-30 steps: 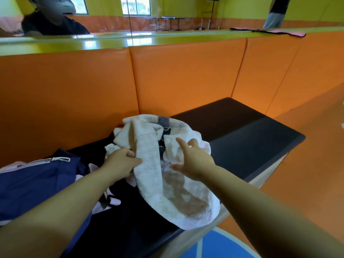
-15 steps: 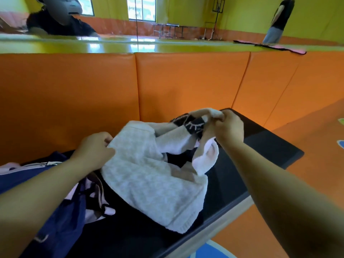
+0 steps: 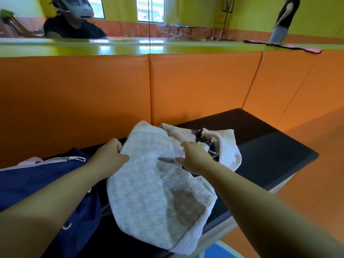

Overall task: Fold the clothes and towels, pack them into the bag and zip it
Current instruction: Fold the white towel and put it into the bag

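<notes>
Towel (image 3: 149, 183) white, crumpled, lies mid-bench on the black bench pad (image 3: 270, 146); its lower corner reaches the pad's front edge, its far edge sits near the orange wall padding (image 3: 204, 86); left hand (image 3: 109, 155) grips the towel's left edge, fingers curled over it with the thumb on top; right hand (image 3: 195, 157) is over the towel's middle fold, fingers loosely spread and holding nothing; cannot tell whether it actually touches the cloth; dark patterned garment (image 3: 208, 144) is bundled in the towel's far-right folds, just beyond the right hand; navy bag (image 3: 37, 183) lies at the left end of the bench under the left forearm, zip pull (image 3: 74, 158) on its top edge, close to the left wrist; bare pad runs from the towel's right edge to the bench's right corner; orange floor (image 3: 316, 183) lies beyond that corner.
</notes>
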Demonstrator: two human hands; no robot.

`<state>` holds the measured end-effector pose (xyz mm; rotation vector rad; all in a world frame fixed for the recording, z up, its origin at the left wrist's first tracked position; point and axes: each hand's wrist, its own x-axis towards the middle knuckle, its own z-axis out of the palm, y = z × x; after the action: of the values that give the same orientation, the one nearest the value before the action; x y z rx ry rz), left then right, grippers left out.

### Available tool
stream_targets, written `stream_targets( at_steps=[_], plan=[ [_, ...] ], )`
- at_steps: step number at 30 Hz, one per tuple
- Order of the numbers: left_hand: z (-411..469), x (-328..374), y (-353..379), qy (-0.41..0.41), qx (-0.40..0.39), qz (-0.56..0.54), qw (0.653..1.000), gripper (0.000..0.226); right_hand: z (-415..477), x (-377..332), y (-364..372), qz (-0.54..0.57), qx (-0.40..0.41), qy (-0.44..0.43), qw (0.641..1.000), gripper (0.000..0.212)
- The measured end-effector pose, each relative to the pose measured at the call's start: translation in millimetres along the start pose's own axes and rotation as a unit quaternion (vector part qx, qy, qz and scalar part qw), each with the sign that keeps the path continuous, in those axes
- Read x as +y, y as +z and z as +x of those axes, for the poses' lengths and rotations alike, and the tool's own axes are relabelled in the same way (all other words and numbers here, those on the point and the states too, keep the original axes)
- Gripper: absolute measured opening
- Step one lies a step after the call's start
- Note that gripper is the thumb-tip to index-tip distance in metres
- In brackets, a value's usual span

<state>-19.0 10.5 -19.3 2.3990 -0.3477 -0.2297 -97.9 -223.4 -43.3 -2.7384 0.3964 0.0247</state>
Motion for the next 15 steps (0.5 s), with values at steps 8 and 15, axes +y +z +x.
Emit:
stream_targets(
  at_steps=[8,15],
  plan=[
    [18.9,2.3,4.5,-0.034,-0.011,-0.052,0.998,0.039,29.2,1.6,57.8,-0.121,-0.028,0.004,0.992,0.040],
    [18.0,-7.1,-5.4,0.004,0.010,-0.026,1.000,0.014,18.4,2.3,59.9,-0.088,-0.006,-0.040,0.995,0.016]
  ],
)
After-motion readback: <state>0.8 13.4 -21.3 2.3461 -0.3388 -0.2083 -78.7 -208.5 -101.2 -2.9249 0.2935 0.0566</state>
